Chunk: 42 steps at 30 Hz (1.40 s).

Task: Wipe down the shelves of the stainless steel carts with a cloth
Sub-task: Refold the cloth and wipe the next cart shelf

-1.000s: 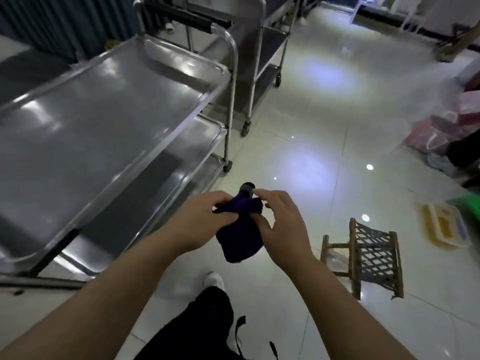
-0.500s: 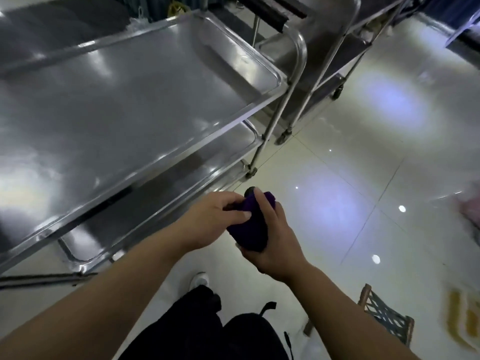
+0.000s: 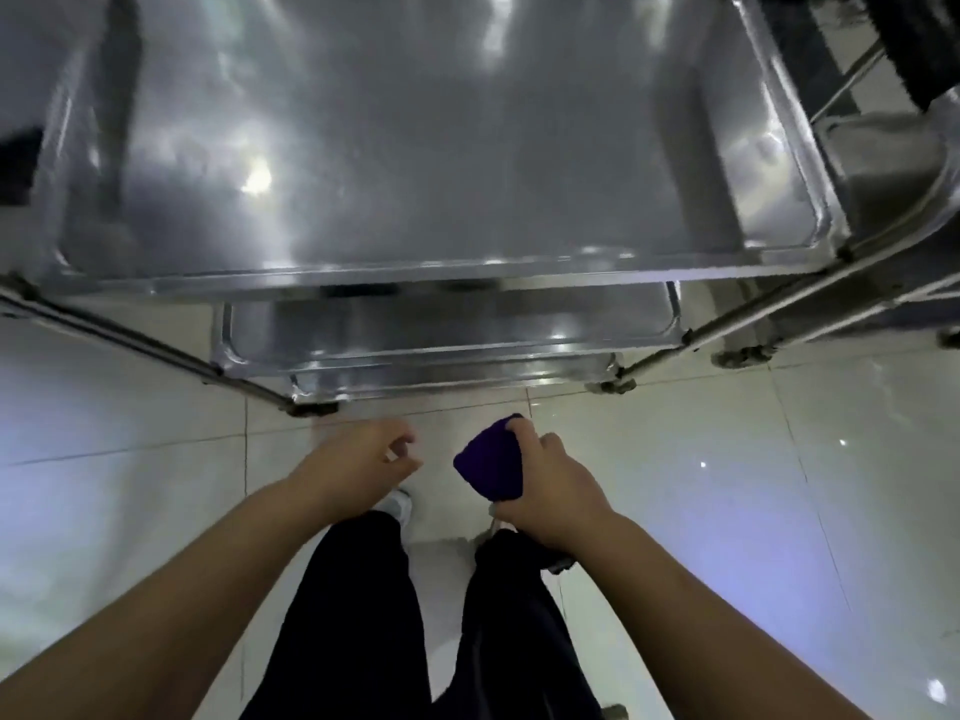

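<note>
Ahead, steel cart [image 3: 467,277] on tiles [image 3: 727,491]; cloth [image 3: 488,467] in right hand [image 3: 556,491], left hand [image 3: 358,459] seemingly slack.

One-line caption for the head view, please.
Person facing a steel cart, purple cloth gripped in the right hand, left hand free beside it.

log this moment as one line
stage: before wiping | right hand: grips bunched purple cloth | left hand: holds nothing | stainless steel cart top shelf: no cloth on it
</note>
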Motion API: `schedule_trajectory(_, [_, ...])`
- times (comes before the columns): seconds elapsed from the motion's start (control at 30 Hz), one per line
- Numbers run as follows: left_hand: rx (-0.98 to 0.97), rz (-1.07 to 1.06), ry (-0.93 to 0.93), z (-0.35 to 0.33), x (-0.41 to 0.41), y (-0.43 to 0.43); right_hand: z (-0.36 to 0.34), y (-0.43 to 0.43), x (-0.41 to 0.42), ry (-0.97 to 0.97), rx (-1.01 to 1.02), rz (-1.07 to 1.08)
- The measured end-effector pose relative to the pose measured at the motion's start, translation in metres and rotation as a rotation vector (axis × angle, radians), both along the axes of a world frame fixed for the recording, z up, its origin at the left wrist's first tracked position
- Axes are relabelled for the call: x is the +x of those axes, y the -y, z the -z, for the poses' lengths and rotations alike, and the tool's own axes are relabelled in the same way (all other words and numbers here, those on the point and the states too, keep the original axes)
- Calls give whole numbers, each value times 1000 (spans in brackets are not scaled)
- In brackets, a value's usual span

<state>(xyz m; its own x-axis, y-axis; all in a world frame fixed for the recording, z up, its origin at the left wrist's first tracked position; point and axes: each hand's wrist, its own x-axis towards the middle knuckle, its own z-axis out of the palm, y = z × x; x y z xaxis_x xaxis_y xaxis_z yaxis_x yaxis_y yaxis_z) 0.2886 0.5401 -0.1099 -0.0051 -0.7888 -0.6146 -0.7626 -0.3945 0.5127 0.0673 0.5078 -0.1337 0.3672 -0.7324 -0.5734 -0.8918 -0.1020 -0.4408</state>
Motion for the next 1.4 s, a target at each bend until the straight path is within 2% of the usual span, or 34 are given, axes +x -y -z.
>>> schedule_trajectory(0.17, [48, -226, -3, 38, 4, -36, 36, 22, -3, -76, 70, -238])
schedule_trajectory(0.4, [43, -374, 42, 114, 45, -63, 120, 33, 48, -34, 7, -224])
schedule_trajectory(0.6, [-51, -403, 115, 225, 101, -79, 235, 31, 108, 29, -83, -210])
schedule_trajectory(0.87, [-161, -499, 206, 385, 170, -80, 387, 45, 183, 89, -199, -308])
schedule_trajectory(1.03, [-314, -582, 243, 469, 209, -62, 463, 64, 215, 130, -262, -337])
schedule_trajectory(1.2, [-601, -312, 512, 520, 227, -37, 516, 79, 240, 155, -379, -361])
schedule_trajectory(1.3, [-559, -112, 601, 540, 229, -20, 526, 90, 254, 177, -419, -321])
schedule_trajectory(1.4, [-491, -43, 628, 562, 231, -5, 529, 103, 273, 284, -452, -281])
